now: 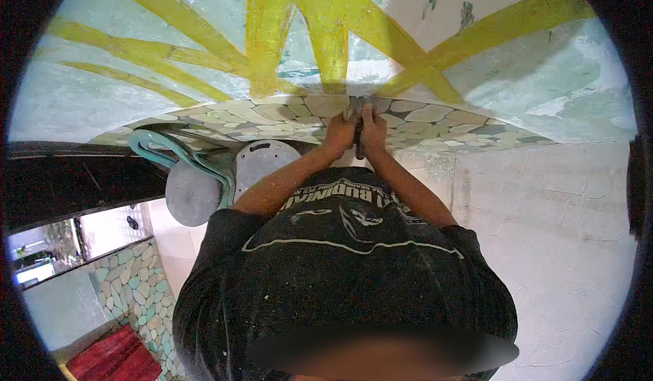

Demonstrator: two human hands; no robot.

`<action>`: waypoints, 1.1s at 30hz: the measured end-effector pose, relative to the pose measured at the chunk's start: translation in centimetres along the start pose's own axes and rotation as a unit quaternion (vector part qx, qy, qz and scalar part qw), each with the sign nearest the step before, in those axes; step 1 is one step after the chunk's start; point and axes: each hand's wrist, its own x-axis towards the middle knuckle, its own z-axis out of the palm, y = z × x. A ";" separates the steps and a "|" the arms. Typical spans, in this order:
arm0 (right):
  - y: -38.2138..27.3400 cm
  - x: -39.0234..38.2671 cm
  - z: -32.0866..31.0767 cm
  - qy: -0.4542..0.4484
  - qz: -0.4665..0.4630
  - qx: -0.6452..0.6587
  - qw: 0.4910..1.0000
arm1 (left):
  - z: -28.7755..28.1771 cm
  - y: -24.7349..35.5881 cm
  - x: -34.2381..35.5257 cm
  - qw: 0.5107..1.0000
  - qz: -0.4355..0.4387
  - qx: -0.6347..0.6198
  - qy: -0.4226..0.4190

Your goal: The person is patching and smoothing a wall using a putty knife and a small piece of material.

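In front of my chest, both hands meet at the far band of irregular flat stone mosaic (292, 111). My right hand (373, 131) is closed, thumb pointing away from me, around a dark, slim tool (360, 151) whose end sticks out below the fist. What kind of tool it is does not show clearly. Right beside it, my left hand (339, 135) is closed too, with something small and greyish at its fingertips that I cannot make out. Dark grey smears lie on the stones around the fingers.
Past the mosaic rises a pale green wall (170, 14) with broad yellow painted stripes. Left of my arms are a curved turquoise piece (160, 140) and grey rounded panels (194, 194). A whitish, cracked surface (544, 231) extends at right. Lower left lies a red cloth (112, 360) near more mosaic.
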 end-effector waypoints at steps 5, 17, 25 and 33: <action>-2.1 0.2 -0.7 -0.025 0.039 -0.013 0.999 | -1.0 4.0 -0.5 0.994 0.018 -0.098 0.035; -0.5 0.7 0.0 -0.039 0.091 0.054 0.994 | -2.3 2.9 0.2 0.964 0.005 0.249 -0.094; 0.8 0.5 0.2 -0.045 0.056 0.119 0.990 | -2.1 2.4 0.1 0.999 -0.018 -0.014 -0.043; -0.1 1.3 -1.0 -0.067 0.075 0.116 0.988 | -3.2 6.2 0.4 0.978 -0.159 -0.082 -0.107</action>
